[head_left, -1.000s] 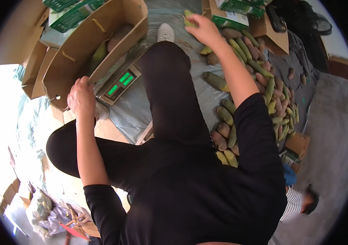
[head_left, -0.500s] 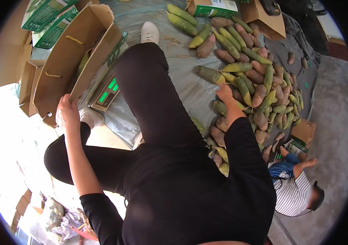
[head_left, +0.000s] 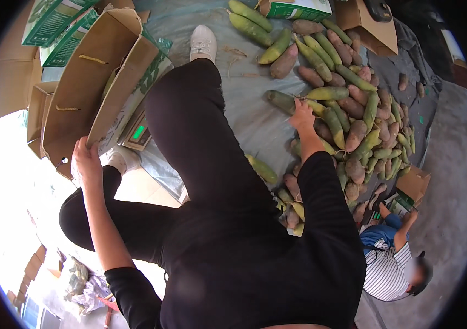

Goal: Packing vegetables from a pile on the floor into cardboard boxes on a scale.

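My left hand (head_left: 86,163) grips the near edge of a tall open cardboard box (head_left: 69,88) with yellow cord handles, its fingers closed over the cardboard wall. Part of a green radish (head_left: 109,84) shows inside the box. Out to the right, my right hand (head_left: 302,117) has its fingers bent over the tapered end of a long green radish (head_left: 280,101), at the left border of a large pile. Green radishes (head_left: 327,93) and reddish-brown, soil-dusted roots (head_left: 356,135) make up that pile. The right hand's palm side is hidden.
A scale (head_left: 136,137) with a green-lit display stands beside the box. Green-and-white cartons (head_left: 61,22) are stacked at the far left. Plastic sheeting (head_left: 255,82) covers the floor around my white shoe (head_left: 203,43). A person in a striped shirt (head_left: 388,274) sits at the lower right near another carton.
My right hand has moved up slightly, further over the end of the radish. My left hand stays on the box edge. The person at the right has shifted an arm towards the carton.
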`<move>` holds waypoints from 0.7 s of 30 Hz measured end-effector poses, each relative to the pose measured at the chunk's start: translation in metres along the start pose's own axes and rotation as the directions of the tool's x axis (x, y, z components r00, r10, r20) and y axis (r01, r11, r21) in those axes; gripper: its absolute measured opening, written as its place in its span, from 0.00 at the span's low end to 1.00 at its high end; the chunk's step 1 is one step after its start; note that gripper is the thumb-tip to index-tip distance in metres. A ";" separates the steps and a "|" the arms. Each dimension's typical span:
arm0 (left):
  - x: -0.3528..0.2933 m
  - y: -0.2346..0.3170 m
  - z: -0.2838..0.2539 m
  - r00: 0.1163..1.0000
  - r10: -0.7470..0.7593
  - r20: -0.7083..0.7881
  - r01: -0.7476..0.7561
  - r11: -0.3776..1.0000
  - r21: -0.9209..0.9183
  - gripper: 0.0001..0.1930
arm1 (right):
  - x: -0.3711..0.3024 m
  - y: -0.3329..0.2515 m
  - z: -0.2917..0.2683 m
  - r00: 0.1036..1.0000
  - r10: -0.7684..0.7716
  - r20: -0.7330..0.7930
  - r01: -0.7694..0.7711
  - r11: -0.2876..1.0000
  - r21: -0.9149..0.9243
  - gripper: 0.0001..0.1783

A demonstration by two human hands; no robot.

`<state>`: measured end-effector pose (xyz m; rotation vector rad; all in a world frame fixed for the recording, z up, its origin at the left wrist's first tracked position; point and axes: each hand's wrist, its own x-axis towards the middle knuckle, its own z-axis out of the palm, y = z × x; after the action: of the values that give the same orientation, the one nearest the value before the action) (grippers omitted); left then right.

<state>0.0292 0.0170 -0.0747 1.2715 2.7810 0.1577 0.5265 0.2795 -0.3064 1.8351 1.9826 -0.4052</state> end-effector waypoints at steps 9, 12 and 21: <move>0.002 0.004 -0.003 0.999 -0.043 0.002 0.043 0.999 -0.013 0.08 | -0.049 0.004 0.016 0.993 -0.118 0.032 0.120 0.989 -0.087 0.40; 0.000 0.002 -0.012 0.999 -0.041 0.000 0.041 0.999 -0.025 0.08 | -0.045 -0.008 0.024 0.989 -0.116 0.093 0.127 0.983 -0.130 0.40; -0.007 0.003 -0.007 1.000 -0.021 -0.010 0.022 0.998 0.066 0.08 | -0.062 -0.026 0.029 0.978 -0.076 0.192 0.105 0.984 -0.145 0.34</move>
<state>0.0353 0.0133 -0.0670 1.2580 2.8293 0.0708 0.5067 0.2093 -0.3042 1.5579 1.9176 -0.4209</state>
